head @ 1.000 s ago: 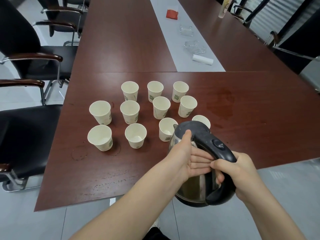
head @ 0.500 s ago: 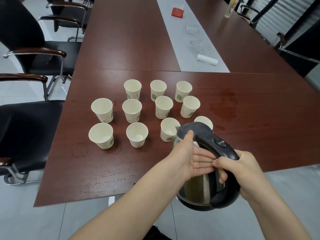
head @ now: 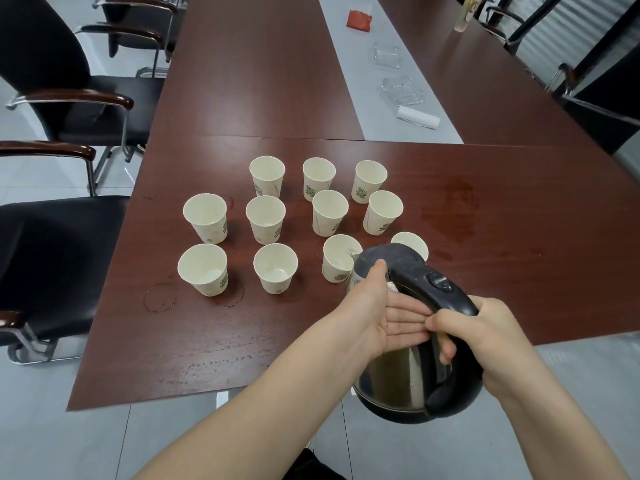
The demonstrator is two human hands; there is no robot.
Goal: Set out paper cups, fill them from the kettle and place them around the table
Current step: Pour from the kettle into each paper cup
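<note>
Several white paper cups (head: 265,219) with green prints stand in rows on the dark brown table (head: 519,265). A steel kettle (head: 398,375) with a black lid and handle hangs tilted forward over the table's near edge. Its spout sits at the rim of a front-row cup (head: 337,263), and another cup (head: 410,244) is partly hidden behind the lid. My right hand (head: 485,344) grips the kettle's black handle. My left hand (head: 384,317) lies flat against the kettle's side, thumb up by the lid. The two front-left cups show a little water at the bottom.
Black chairs (head: 59,244) with wooden armrests stand along the table's left side. A wet stain (head: 450,209) marks the table to the right of the cups. Farther back on the grey centre strip lie a white roll (head: 417,116), clear glass dishes (head: 401,88) and a red packet (head: 359,19).
The kettle and both hands have hardly shifted; the spout stays at the same front-row cup. The view has tipped slightly.
</note>
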